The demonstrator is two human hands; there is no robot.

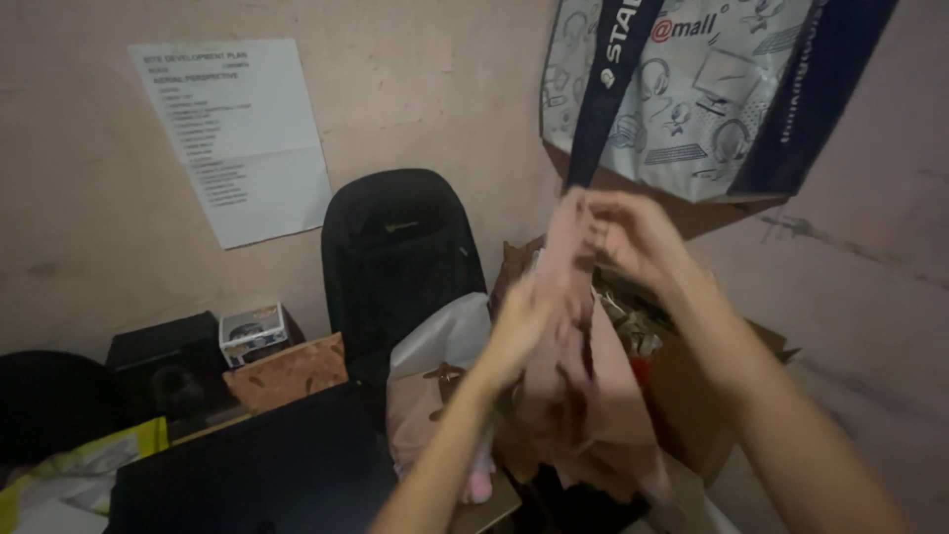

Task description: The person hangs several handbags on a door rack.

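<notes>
both hands lift a pink cloth [573, 366] upright above an open cardboard box [692, 396] near the wall. the right hand [633, 232] pinches the cloth's top edge, fingers clenched on it; the left hand [519, 326] grips lower down its length. keeping the top edge taut and the lower hand sliding evenly would likely let the fabric hang straight, clear of the hanging tote bag [692, 89] and black backpack [395, 257].

Dim indoor light with a warm pinkish cast lies over the whole frame; the lower left is darkest, where black surfaces lose all detail. The hands [593, 267] at centre are smeared by motion blur; the pink cloth [583, 386] between them is soft too. The picture is grainy, with no glare; shadows are soft and weak.
</notes>
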